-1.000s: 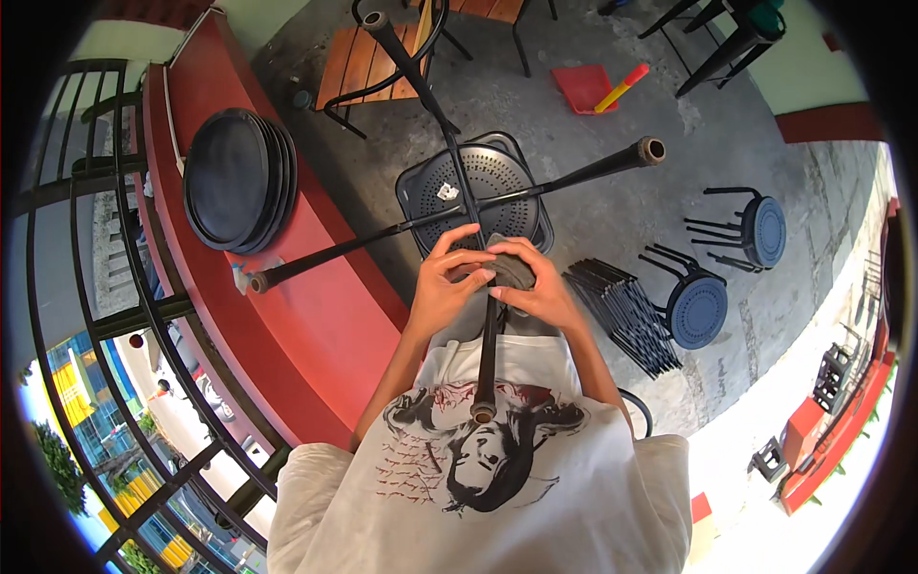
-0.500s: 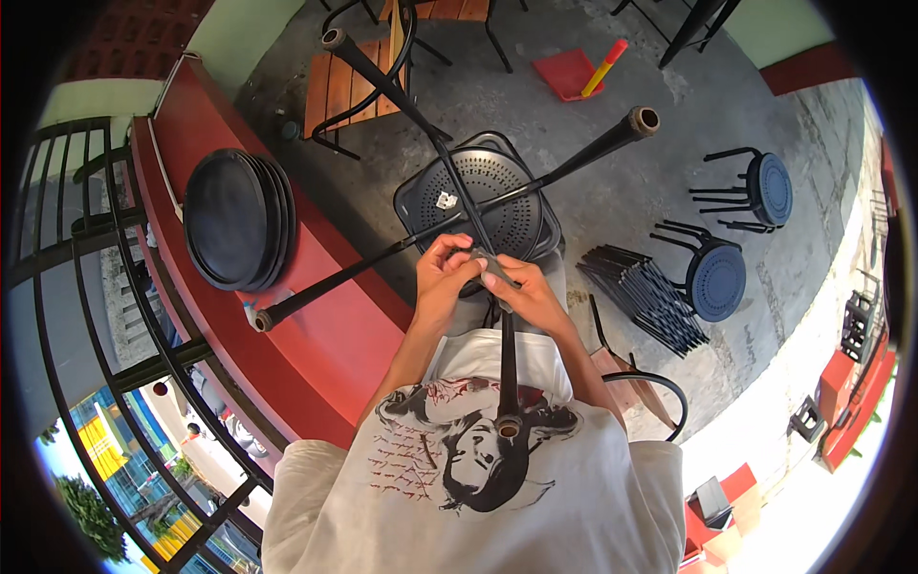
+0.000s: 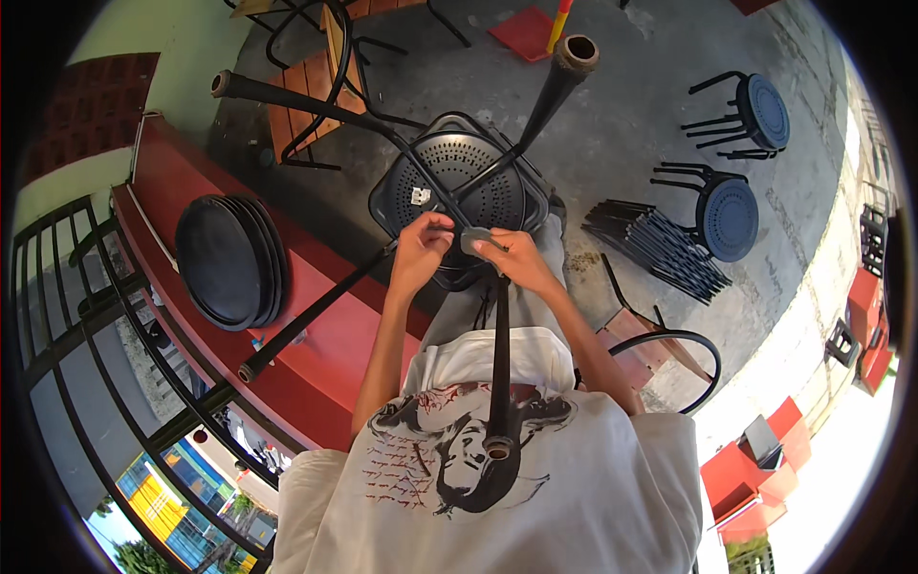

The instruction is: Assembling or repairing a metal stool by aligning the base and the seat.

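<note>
A black tube frame of crossed legs with hollow ends spreads in front of me, one leg pointing back over my shirt. Beneath its crossing lies a black stool seat dotted with holes, and a small white piece rests on that. Between the thumb and fingers of my right hand is a small grey rounded piece, close to the crossing. My left hand is just left of it, fingers curled in toward the thumb; whatever they pinch, if anything, is too small to make out.
A stack of black round seats stands on the red ledge at left. To the right are a bundle of black tubes and two blue-topped stools. Wooden-slat chairs and a red dustpan lie farther off.
My left hand has come away from the grey piece, leaving it in my right hand. The tube frame has turned and tilted, and the whole view has shifted.
</note>
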The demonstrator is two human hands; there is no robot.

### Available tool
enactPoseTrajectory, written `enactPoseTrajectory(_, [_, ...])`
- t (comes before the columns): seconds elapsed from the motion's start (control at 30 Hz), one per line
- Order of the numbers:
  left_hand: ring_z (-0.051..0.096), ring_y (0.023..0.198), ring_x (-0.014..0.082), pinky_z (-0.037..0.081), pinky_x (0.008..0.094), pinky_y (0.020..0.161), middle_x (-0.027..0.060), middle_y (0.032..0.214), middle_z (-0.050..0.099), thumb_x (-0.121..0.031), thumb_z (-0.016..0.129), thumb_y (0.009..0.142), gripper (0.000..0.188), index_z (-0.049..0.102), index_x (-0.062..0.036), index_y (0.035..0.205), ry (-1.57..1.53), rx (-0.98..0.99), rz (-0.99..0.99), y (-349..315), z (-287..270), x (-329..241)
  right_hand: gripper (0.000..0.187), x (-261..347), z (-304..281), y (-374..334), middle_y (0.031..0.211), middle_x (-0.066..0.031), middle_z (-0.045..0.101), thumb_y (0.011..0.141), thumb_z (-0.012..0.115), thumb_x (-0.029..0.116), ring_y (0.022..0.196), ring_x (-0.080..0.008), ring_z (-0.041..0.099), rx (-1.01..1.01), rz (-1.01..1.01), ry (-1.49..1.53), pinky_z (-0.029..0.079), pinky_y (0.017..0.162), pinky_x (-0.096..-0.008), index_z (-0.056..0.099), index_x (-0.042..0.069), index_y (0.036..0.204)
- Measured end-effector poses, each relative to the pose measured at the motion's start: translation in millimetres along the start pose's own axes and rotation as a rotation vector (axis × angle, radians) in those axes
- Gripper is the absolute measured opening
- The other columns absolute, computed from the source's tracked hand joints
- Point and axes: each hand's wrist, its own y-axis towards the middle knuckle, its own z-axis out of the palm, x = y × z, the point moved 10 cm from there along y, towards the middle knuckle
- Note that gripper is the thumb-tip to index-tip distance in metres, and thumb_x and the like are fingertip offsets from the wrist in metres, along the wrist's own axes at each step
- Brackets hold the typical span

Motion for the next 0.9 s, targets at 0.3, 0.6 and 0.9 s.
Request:
enactPoseTrajectory(0.3, [0.044, 0.139, 0.0415, 0.041, 0.0486, 0.112, 0.0261, 0.154, 0.039, -0.019, 0.094, 0.064, 0.094, 0.046, -0.0001, 0.142, 0.987, -0.230, 0.165, 44.6, -4.2, 18.4, 0.039, -19.3, -9.2, 57.3, 0.080, -0.0202, 0.063, 0.097, 0.063, 0.030, 0.071, -0.0418, 0.064, -0.421, -0.117, -0.337, 0.049, 0.064, -0.0481, 0.069, -0.004, 0.079])
enactPoseTrajectory(0.6, [0.038, 0.143, 0.0407, 0.044, 0.0475, 0.111, 0.0225, 0.158, 0.034, -0.020, 0.098, 0.058, 0.105, 0.043, -0.0013, 0.145, 0.975, -0.262, 0.133, 44.4, -6.4, 27.9, 0.037, -43.6, -4.8, 30.3, 0.077, -0.0253, 0.070, 0.095, 0.061, 0.033, 0.080, -0.0448, 0.070, -0.019, 0.152, -0.649, 0.055, 0.077, -0.0523, 0.074, 0.000, 0.084])
enactPoseTrajectory(0.9, [0.037, 0.143, 0.0411, 0.045, 0.0466, 0.111, 0.0220, 0.158, 0.033, -0.018, 0.097, 0.059, 0.103, 0.043, -0.0017, 0.145, 0.978, -0.261, 0.121, 46.7, -2.3, 26.7, 0.033, -20.7, -1.6, 68.5, 0.092, -0.0237, 0.072, 0.089, 0.066, 0.021, 0.086, -0.0430, 0.070, -0.267, 0.021, -0.378, 0.055, 0.082, -0.0498, 0.076, 0.008, 0.118])
